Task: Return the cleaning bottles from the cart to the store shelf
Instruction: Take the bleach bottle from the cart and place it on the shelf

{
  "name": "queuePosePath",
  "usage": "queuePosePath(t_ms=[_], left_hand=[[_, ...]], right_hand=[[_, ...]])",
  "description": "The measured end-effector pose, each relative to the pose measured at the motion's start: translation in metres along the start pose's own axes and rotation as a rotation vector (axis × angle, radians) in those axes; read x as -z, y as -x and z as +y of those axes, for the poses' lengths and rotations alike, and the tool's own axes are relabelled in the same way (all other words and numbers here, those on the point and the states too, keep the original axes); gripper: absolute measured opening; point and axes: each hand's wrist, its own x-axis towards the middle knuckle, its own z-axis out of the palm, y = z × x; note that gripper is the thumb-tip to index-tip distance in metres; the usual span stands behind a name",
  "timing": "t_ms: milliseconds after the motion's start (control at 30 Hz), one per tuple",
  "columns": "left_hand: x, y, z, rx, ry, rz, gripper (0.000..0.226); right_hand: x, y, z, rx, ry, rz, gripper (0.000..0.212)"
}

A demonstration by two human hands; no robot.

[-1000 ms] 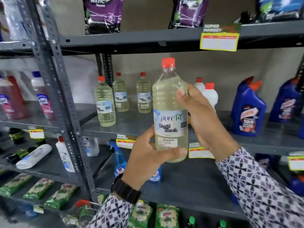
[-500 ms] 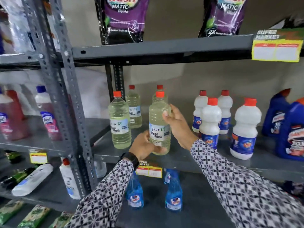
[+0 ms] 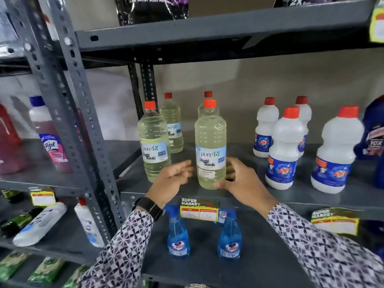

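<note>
Left hand: the left hand point(image 3: 173, 179) hangs just left of the bleach bottle, fingers spread apart, holding nothing.
Right hand: the right hand point(image 3: 241, 181) is open beside the bottle's base, thumb touching or nearly touching it.
Bleach bottle: the bleach bottle point(image 3: 210, 146) stands upright near the front edge of the grey shelf point(image 3: 307, 196), between the hands.
Neighbours: matching bottle point(image 3: 153, 142) to its left, white bottles point(image 3: 286, 150) to its right.
Behind: two more clear bottles.

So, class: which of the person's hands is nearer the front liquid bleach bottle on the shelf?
Right. The right hand is against the front liquid bleach bottle, thumb touching its base. The left hand is open, just apart from its left side.
</note>
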Motion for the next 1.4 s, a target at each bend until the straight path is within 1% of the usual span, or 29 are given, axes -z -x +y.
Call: queuePosePath(t_ms=[67,200,367,433,533,600,767,1000,1167,1400], left_hand=[[-0.002,-0.001,0.005,-0.029,-0.009,-0.028,0.049],[-0.005,0.002,0.009,-0.086,-0.032,-0.025,0.051],[-0.007,0.001,0.004,-0.101,-0.029,-0.006,0.06],[-0.008,-0.002,0.006,-0.106,-0.039,0.01,0.066],[-0.007,-0.009,0.009,-0.112,-0.021,-0.031,0.074],[-0.008,-0.012,0.009,-0.101,-0.004,-0.036,0.072],[-0.013,-0.016,0.009,-0.114,0.031,-0.056,0.071],[-0.017,-0.014,0.009,-0.14,0.032,-0.059,0.074],[-0.019,-0.013,0.005,-0.165,-0.039,-0.029,0.083],[-0.022,-0.01,0.004,-0.173,-0.074,0.043,0.084]], right_hand=[[-0.002,-0.007,-0.004,0.015,-0.003,0.009,0.075],[-0.006,-0.012,-0.008,0.06,-0.01,-0.004,0.077],[-0.01,-0.009,-0.003,0.085,-0.025,0.0,0.077],[-0.009,-0.009,-0.001,0.087,-0.042,-0.007,0.08],[-0.007,-0.01,-0.001,0.076,-0.125,0.0,0.085],[-0.008,-0.01,-0.001,0.072,-0.158,0.024,0.082],[-0.01,-0.011,0.002,0.064,-0.147,0.081,0.073],[-0.008,-0.009,0.003,0.046,-0.146,0.089,0.073],[-0.006,-0.01,0.003,0.037,-0.152,0.103,0.072],[-0.011,-0.009,0.003,0.044,-0.127,0.109,0.071]])
